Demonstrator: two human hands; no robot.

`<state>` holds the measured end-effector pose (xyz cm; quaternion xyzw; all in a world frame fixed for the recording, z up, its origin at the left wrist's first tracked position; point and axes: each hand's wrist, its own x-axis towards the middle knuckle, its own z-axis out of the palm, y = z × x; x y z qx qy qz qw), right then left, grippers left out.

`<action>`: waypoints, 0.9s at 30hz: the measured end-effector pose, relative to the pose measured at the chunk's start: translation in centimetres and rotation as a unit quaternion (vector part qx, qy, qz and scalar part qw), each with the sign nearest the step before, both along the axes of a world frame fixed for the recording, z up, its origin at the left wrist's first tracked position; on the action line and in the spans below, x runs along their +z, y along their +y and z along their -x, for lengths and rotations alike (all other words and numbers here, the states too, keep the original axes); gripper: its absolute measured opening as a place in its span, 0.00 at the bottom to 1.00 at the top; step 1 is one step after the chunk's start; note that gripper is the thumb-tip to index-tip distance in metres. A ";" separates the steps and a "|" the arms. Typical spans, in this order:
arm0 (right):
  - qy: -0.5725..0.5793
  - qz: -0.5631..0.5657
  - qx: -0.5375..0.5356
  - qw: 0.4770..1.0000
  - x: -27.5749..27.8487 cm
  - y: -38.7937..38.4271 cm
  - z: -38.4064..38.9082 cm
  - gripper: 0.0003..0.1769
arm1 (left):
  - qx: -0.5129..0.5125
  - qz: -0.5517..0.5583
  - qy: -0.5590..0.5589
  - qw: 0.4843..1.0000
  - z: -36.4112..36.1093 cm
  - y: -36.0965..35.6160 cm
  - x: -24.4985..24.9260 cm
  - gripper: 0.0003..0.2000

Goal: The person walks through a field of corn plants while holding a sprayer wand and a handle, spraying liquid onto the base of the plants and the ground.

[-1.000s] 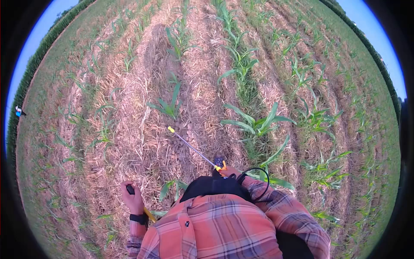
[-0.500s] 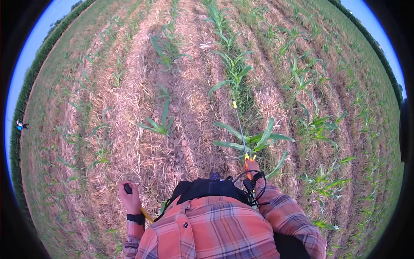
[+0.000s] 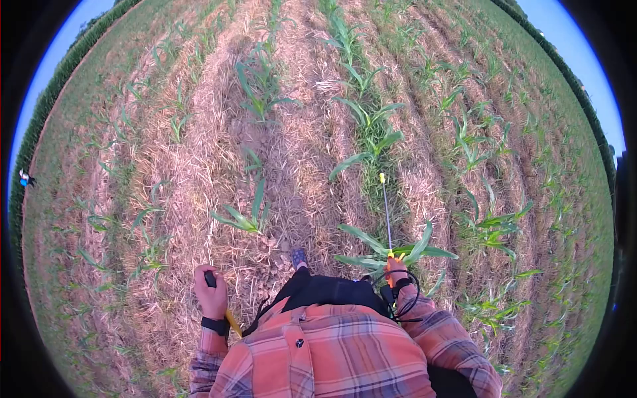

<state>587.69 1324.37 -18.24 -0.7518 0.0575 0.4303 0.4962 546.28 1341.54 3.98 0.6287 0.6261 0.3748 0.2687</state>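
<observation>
My right hand (image 3: 396, 267) is closed round the orange and yellow handle of a spray wand (image 3: 388, 215). Its thin lance points forward to a yellow nozzle (image 3: 382, 178), just above the grass in the crop row. Green leaves of a young maize plant (image 3: 419, 247) spread on both sides of the wand near that hand. A black hose (image 3: 417, 292) loops by the right wrist. On the other side, my left hand (image 3: 211, 300) wraps round the black grip of a pump lever (image 3: 233, 322), whose yellow rod runs back beside my body.
Rows of young maize (image 3: 260, 103) run away from me, with dry straw (image 3: 219, 132) between them. A shoe (image 3: 299, 257) shows ahead of my dark trousers. Far off at the left edge stands another person (image 3: 25, 179). A dark green tree line (image 3: 63, 69) borders the field.
I have moved forward, and the nearby maize plants sit closer to me. A shoe has come forward into view. The wand's nozzle has shifted right, and my left hand slightly right and upward.
</observation>
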 end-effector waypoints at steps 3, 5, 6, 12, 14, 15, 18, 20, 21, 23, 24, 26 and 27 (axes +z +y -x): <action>0.000 0.026 0.113 0.993 -0.4 4.7 1.4 0.10 | 0.005 0.012 -0.020 1.000 0.8 3.6 -0.5 0.07; 0.023 0.023 0.170 0.985 -0.4 8.0 2.2 0.10 | 0.017 0.052 -0.075 0.996 1.0 5.7 0.2 0.07; 0.017 0.035 0.207 0.978 1.5 10.1 3.2 0.10 | 0.007 0.041 -0.066 0.997 0.8 6.8 0.6 0.07; 0.027 -0.009 0.383 0.923 0.7 17.8 5.9 0.14 | 0.002 0.021 -0.052 0.998 0.2 11.8 0.6 0.07; 0.047 -0.018 0.420 0.906 3.6 20.2 6.5 0.14 | 0.007 0.020 -0.045 0.999 -0.2 13.4 0.9 0.07; 0.068 -0.028 0.458 0.886 5.2 21.4 6.8 0.14 | 0.012 0.035 -0.062 0.997 -0.2 14.0 0.8 0.07; 0.044 -0.047 0.504 0.861 4.7 24.3 6.8 0.16 | 0.027 0.055 -0.084 0.995 0.3 15.6 -0.8 0.07; 0.020 -0.072 0.584 0.808 1.4 26.2 5.9 0.18 | 0.040 0.067 -0.122 0.990 0.3 16.9 -1.5 0.08; 0.019 -0.075 0.586 0.807 0.8 27.3 5.5 0.18 | 0.042 0.063 -0.121 0.990 -0.4 17.6 -1.0 0.08; -0.005 -0.079 0.560 0.825 -0.3 29.3 4.8 0.18 | 0.051 0.000 -0.080 0.995 -2.0 19.2 0.5 0.08; 0.002 -0.113 0.518 0.848 -0.3 30.3 4.4 0.17 | 0.053 0.005 -0.089 0.995 -2.7 20.0 1.1 0.08; 0.028 -0.104 0.496 0.862 -0.1 32.5 2.7 0.16 | 0.048 -0.004 -0.059 0.997 -4.1 21.9 1.4 0.08; 0.055 -0.089 0.475 0.874 -0.8 33.3 1.5 0.15 | 0.045 -0.009 -0.032 0.998 -4.8 23.0 1.5 0.07</action>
